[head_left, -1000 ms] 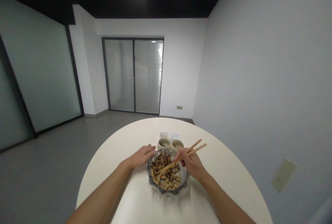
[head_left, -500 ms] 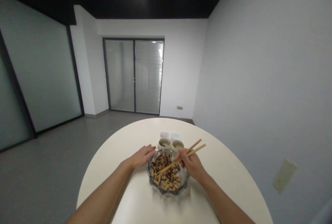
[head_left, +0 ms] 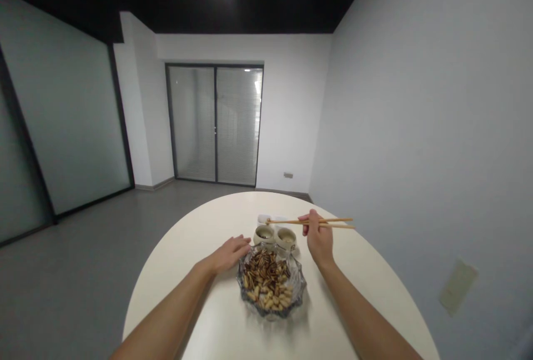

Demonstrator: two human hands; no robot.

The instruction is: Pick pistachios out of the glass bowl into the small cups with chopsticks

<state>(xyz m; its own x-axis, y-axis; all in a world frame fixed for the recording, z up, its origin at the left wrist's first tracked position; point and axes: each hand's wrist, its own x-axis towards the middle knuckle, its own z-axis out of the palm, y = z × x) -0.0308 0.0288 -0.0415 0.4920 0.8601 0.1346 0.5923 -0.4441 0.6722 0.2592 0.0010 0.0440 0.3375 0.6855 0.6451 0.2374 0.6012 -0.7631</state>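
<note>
My right hand (head_left: 318, 235) is shut on a pair of wooden chopsticks (head_left: 310, 222), held level above and to the right of two small ceramic cups (head_left: 275, 235). The chopstick tips reach over the cups without visibly touching them. My left hand (head_left: 229, 254) holds nothing and rests on the table just left of a cut-glass bowl (head_left: 302, 285), its fingertips near the rim. The bowl is heaped with striped sunflower seeds (head_left: 264, 271) and peanuts (head_left: 270, 299).
The bowl and cups stand on a round white table (head_left: 200, 238). Small white dishes (head_left: 264, 218) sit behind the cups, partly hidden. A grey floor (head_left: 83, 288) surrounds the table, with a wall close on the right and a glass door with blinds (head_left: 215, 124) ahead.
My right hand has lifted out from over the bowl and moved to the far right of the cups, taking the chopsticks with it. They now lie level. My left hand has barely moved.
</note>
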